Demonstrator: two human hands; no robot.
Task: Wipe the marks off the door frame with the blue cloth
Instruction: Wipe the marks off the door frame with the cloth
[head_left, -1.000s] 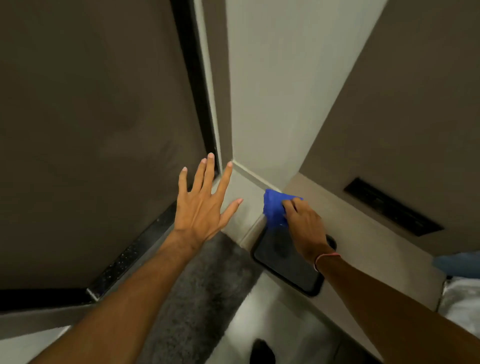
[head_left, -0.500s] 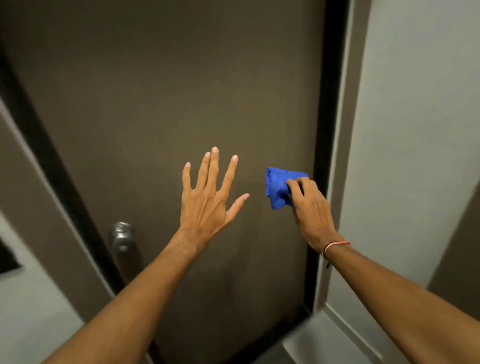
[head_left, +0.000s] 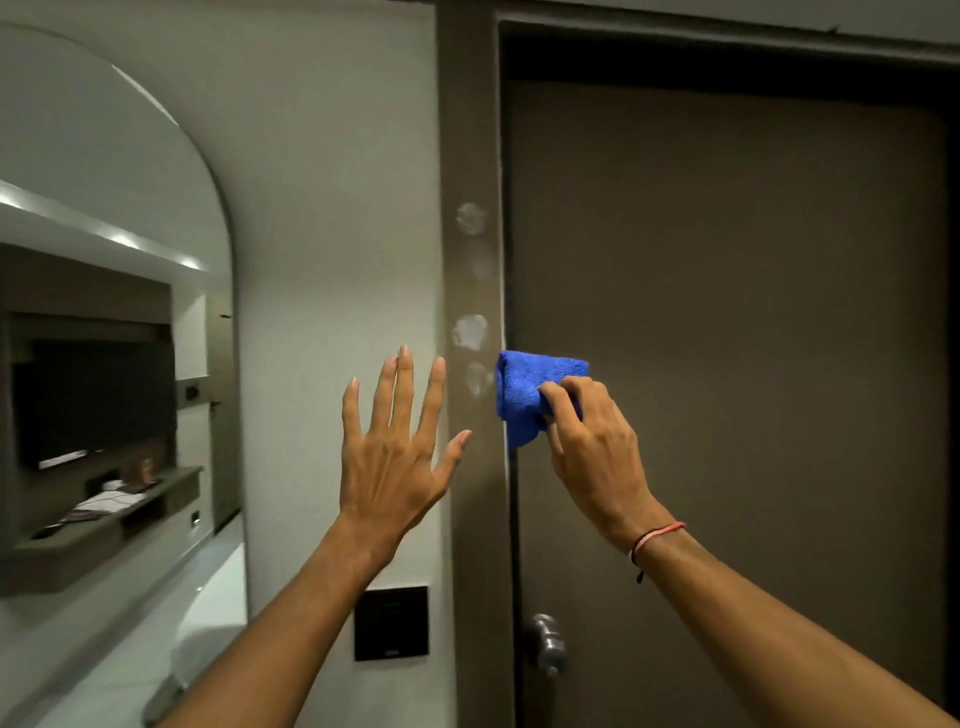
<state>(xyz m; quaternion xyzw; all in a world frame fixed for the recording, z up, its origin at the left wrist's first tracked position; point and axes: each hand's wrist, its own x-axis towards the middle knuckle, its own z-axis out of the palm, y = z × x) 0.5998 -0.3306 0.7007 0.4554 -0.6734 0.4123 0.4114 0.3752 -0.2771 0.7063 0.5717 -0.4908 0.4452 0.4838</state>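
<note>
So, right hand grips the folded blue cloth, fingers curled over it, cloth at the frame's inner edge next to the door. Left hand is up w/ fingers spread, holding nothing, in front of the wall beside the frame. Whitish marks run in a vertical row up the frame, lowest one just beside the cloth. Door is dark brown, shut, knob low down. A black panel sits on the wall below the left forearm. Far left: arched mirror.
</note>
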